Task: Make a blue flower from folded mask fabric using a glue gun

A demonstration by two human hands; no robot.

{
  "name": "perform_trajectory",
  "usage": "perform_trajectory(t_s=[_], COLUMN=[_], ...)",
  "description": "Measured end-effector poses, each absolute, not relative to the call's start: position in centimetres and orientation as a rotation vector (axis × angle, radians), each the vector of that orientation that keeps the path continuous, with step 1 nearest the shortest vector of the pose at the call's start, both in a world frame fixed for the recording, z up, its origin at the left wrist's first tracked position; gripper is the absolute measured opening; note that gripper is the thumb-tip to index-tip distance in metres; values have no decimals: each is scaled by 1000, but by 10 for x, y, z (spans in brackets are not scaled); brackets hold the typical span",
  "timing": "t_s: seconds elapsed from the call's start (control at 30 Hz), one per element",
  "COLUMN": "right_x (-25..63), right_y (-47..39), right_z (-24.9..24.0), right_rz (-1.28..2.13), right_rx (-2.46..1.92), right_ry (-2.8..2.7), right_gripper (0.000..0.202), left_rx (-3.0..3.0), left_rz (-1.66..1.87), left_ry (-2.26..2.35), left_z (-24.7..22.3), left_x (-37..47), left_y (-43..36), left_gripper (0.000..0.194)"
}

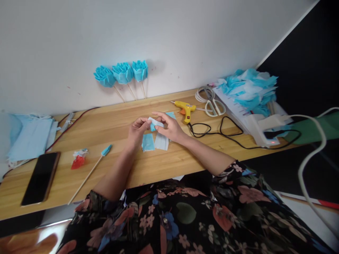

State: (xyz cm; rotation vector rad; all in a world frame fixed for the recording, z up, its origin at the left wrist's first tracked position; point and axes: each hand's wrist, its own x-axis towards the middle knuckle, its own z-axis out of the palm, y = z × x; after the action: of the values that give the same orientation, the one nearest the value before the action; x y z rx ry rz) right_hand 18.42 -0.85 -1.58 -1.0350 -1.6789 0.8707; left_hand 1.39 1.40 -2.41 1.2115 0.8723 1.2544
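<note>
Between my left hand (139,129) and my right hand (169,127), a small piece of blue and white mask fabric (153,123) is pinched at both sides, just above the table. Its edge looks folded or curled. Under my hands lie a blue fabric rectangle (148,142) and a white fabric rectangle (161,141); another blue piece (171,115) shows behind my right hand. To the left, a thin wooden stick (87,178) with a small blue fabric bud (106,150) on its tip rests on the table.
Three blue fabric flowers (122,73) on sticks lean against the wall. A yellow glue gun (185,108), scissors (215,106) and a power strip (265,132) lie right, near a heap of fabric scraps (251,90). Leftward are a phone (41,179), a red-and-white wrapper (78,159) and face masks (30,135).
</note>
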Motion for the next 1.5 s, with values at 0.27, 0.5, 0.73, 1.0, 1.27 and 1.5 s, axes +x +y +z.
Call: perform_trajectory(t_s=[0.27,0.5,0.73,1.0,1.27,1.5], right_x=[186,186,186,187,187,186], right_y=[-7,-7,-5,-5,-5,-6], right_z=[-15,-15,-15,-14,-15,-16], right_rz=[870,890,908,939,913,939], right_rx=[-1057,-1056,-1083,-1084,-1105,-1093], right_ry=[-1612,-1556,-1518,-1537,-1527,-1563], right_gripper=[49,52,56,61,58,57], left_rx=[1319,1309,1298,1309,1295,1303], left_rz=[1268,1189,1104,1172,1181,1191], left_ry=[842,858,904,921,934,915], left_z=[-17,-17,-17,-19,-19,-17], left_x=[16,16,16,15,17,18], left_y=[10,12,10,12,12,12], left_gripper=[37,42,36,33,38,35])
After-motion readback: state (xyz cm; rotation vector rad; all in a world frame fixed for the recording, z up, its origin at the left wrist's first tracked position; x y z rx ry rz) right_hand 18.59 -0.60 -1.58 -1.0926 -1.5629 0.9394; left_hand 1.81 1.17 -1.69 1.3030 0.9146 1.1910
